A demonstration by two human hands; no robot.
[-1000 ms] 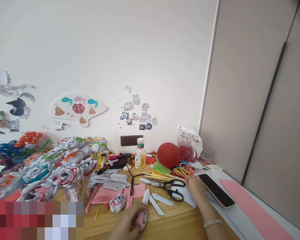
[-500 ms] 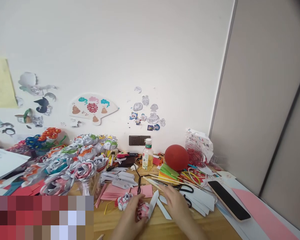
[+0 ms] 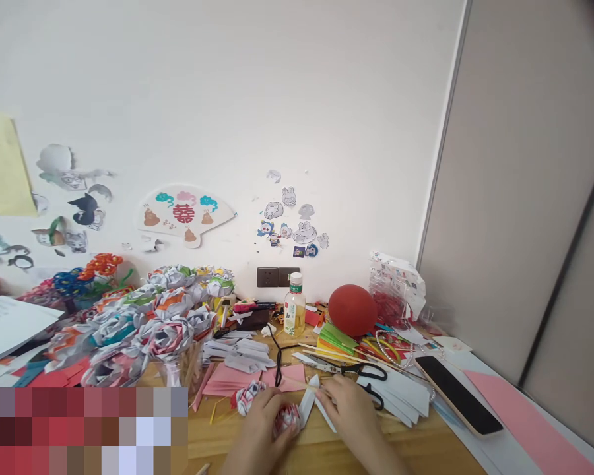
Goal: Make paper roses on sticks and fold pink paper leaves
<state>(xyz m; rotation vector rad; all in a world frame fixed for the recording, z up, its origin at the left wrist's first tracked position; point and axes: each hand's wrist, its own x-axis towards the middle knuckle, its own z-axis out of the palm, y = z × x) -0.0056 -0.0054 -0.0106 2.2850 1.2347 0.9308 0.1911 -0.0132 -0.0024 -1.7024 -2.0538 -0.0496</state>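
Observation:
My left hand (image 3: pixel 263 425) is curled round a pink-and-white folded paper flower (image 3: pixel 287 419) low over the table's front. To its right, my right hand (image 3: pixel 344 402) has thumb and fingers closed on a thin wooden stick (image 3: pixel 301 383), whose free end points left over a pink paper stack (image 3: pixel 290 376). White paper strips (image 3: pixel 308 401) lie between the two hands, partly under the right fingers. Another small paper flower (image 3: pixel 249 397) with red and white petals rests just beyond my left hand. Black-handled scissors (image 3: pixel 361 371) lie open beyond my right hand.
Left stands a heap of paper flowers (image 3: pixel 168 333). A drink bottle (image 3: pixel 294 310) and a red balloon-like ball (image 3: pixel 352 310) are near the wall. White paper pieces (image 3: pixel 400 399) and a phone (image 3: pixel 458 394) lie at right. A black cord (image 3: pixel 278 359) crosses the middle.
My right hand has drawn nearer and its fingers have closed round the stick, which has come down toward the flower. My left hand keeps the flower in nearly the same place.

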